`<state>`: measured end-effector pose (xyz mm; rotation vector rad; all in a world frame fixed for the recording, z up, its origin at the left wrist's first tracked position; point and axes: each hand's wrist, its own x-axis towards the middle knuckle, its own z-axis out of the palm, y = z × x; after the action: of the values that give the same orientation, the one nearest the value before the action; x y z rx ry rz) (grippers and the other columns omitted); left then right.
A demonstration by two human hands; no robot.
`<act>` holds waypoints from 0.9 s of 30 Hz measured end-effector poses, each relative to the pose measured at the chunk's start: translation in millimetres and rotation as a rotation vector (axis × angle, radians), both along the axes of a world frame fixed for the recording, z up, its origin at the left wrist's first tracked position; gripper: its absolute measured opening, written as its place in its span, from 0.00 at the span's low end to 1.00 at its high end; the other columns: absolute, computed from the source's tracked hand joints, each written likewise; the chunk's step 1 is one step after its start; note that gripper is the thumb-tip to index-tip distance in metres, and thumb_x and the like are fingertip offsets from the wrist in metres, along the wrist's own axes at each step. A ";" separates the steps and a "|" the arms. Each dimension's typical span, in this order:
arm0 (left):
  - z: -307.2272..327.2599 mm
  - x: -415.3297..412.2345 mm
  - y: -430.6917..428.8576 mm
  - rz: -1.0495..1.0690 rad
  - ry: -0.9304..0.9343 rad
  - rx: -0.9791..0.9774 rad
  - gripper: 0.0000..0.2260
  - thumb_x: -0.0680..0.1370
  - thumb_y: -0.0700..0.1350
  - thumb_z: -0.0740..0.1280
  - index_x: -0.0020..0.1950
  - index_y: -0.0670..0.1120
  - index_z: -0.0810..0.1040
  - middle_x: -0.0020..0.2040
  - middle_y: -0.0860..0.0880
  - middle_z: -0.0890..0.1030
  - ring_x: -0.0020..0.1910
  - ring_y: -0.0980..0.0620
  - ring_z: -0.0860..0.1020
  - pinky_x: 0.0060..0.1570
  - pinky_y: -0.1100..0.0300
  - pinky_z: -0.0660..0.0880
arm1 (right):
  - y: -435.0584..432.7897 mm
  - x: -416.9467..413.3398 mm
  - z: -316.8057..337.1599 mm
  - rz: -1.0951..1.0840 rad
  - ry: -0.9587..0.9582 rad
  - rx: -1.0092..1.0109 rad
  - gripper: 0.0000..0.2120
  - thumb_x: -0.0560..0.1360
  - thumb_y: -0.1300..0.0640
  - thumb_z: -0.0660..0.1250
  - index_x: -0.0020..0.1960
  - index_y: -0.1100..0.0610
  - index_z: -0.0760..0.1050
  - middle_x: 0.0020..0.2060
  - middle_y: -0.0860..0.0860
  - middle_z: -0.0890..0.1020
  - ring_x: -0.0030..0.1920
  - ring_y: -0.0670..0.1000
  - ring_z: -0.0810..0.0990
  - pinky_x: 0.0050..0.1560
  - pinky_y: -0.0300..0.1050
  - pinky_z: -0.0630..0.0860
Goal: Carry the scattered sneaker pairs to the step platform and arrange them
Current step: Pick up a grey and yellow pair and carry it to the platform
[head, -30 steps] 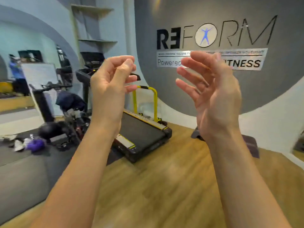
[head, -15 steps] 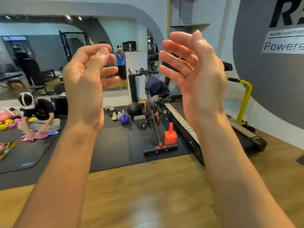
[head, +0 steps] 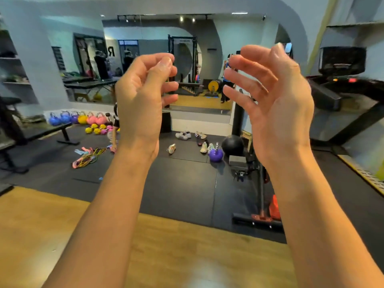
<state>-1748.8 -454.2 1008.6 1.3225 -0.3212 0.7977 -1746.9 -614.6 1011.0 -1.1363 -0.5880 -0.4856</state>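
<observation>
Holding nothing, grip released, left hand [head: 143, 102] and right hand [head: 277, 100] hover; sneakers [head: 183, 135] lie on mat [head: 182, 183].

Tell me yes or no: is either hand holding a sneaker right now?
No: the left hand and right hand are raised empty, and the sneakers lie on the black mat.

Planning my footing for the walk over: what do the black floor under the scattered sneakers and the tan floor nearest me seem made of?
Black matte floor tiles: probably rubber, dull, with visible seams. Tan plank floor: wood or wood-look laminate, faint grain, soft sheen.
</observation>
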 end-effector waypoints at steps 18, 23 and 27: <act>-7.0 381.6 85.5 -0.033 -0.003 -0.039 0.07 0.78 0.47 0.64 0.52 0.47 0.80 0.48 0.47 0.82 0.46 0.47 0.80 0.48 0.54 0.79 | 96.5 386.0 -6.6 0.000 -0.006 -0.038 0.18 0.79 0.51 0.56 0.59 0.60 0.77 0.52 0.55 0.84 0.53 0.53 0.83 0.55 0.52 0.79; -3.3 498.5 90.2 -0.009 -0.011 0.006 0.08 0.76 0.48 0.65 0.51 0.48 0.81 0.48 0.47 0.83 0.46 0.47 0.80 0.48 0.54 0.78 | 108.4 509.2 -11.6 0.023 -0.008 -0.006 0.16 0.79 0.51 0.57 0.56 0.58 0.78 0.51 0.55 0.84 0.52 0.53 0.83 0.55 0.52 0.79; 5.1 590.5 97.3 0.002 -0.026 0.028 0.08 0.76 0.48 0.65 0.51 0.48 0.81 0.49 0.47 0.83 0.47 0.47 0.80 0.47 0.55 0.78 | 118.2 607.3 -3.9 0.058 -0.008 0.011 0.16 0.78 0.51 0.57 0.55 0.58 0.79 0.51 0.55 0.84 0.53 0.54 0.83 0.56 0.54 0.79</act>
<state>-1158.3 -356.9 1013.7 1.3396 -0.3533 0.8153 -1139.6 -496.3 1007.1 -1.1047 -0.6227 -0.4430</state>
